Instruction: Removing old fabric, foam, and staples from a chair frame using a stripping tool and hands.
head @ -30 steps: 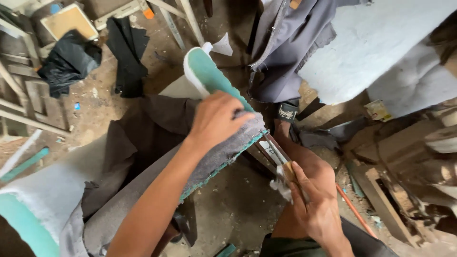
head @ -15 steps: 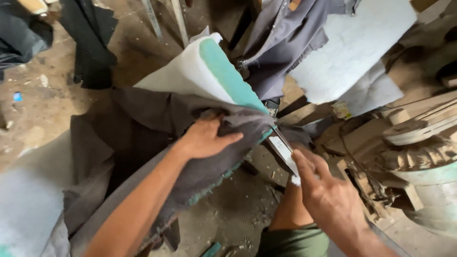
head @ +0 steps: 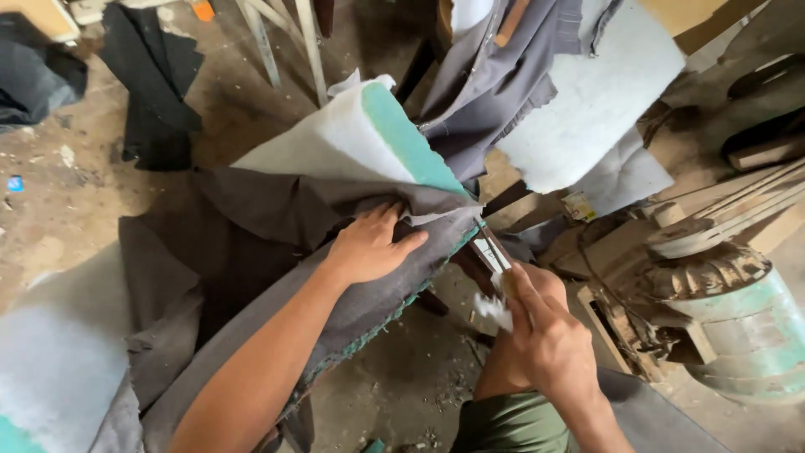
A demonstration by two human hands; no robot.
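— Dusty dirt floor (head: pixel 75 210) is all around you, with black cloth scraps (head: pixel 155 80) lying on it and a big old green machine (head: pixel 738 327) on your right. What is your left hand (head: pixel 369 247) doing?

— Your left hand lies flat with the fingers spread on the dark grey cloth (head: pixel 277 226). It is not gripping. It presses the cloth down on the foam cushion (head: pixel 360 138), probably so the cloth stays tight and does not slide.

— And my right hand (head: pixel 545 335)?

— Your right hand is closed tight around a thin metal blade tool (head: pixel 490 247). A small bit of white fluff (head: pixel 495 310) sits just under your fingers. You hold the tool low, near your knee (head: pixel 511 424), and its far end touches the corner of the cushion where the cloth folds over.

— Which way does the tool point?

— Its long side runs from your right hand up and to the left, away from you. The tip aims at the cloth edge, right beside your left fingertips. That is close, so I think you keep the left hand just behind the tip.

— Where is the cushion?

— It sits in front of you, between your two hands and the chair legs (head: pixel 285 42) behind. Its long side runs from low on your left up to the far right. The white and green end sticks up bare, and the rest is under the cloth.

— What hangs behind it?

— More grey cloth (head: pixel 503 84) with a white foam sheet (head: pixel 595 101).
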